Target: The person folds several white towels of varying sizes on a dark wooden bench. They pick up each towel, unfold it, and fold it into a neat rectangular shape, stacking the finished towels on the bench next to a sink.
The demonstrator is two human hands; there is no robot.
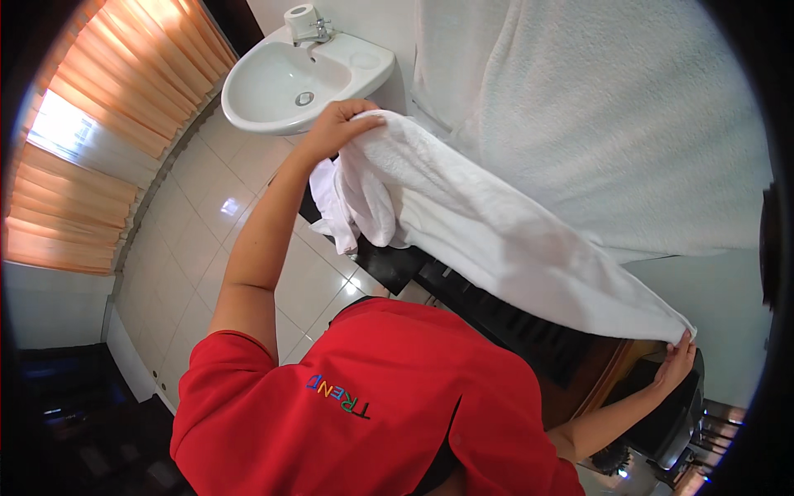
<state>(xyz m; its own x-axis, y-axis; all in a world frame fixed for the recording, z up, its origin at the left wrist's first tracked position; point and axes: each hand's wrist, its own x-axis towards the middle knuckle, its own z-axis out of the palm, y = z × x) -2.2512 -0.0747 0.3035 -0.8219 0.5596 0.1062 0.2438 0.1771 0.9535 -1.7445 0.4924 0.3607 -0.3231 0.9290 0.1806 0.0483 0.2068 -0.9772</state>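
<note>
A white towel (504,240) is stretched between my two hands, slanting down from upper left to lower right and sagging along its lower side. At its upper left corner, my left hand (335,128) is closed, with thumb and fingers pinching the edge. My right hand (678,364) pinches the opposite corner at the far right. Beneath the left end hangs a bunched white cloth (331,202); whether it is part of the same towel I cannot tell. Under the towel runs a black slatted surface (496,310), partly covered.
Just beyond my left hand is a white washbasin (277,78) with a tap (318,31) and a paper roll (302,21). A large white towel-like sheet (612,124) hangs behind. Orange curtains (124,107) line the left. At lower right stand a wooden panel (608,372) and black chair (662,413).
</note>
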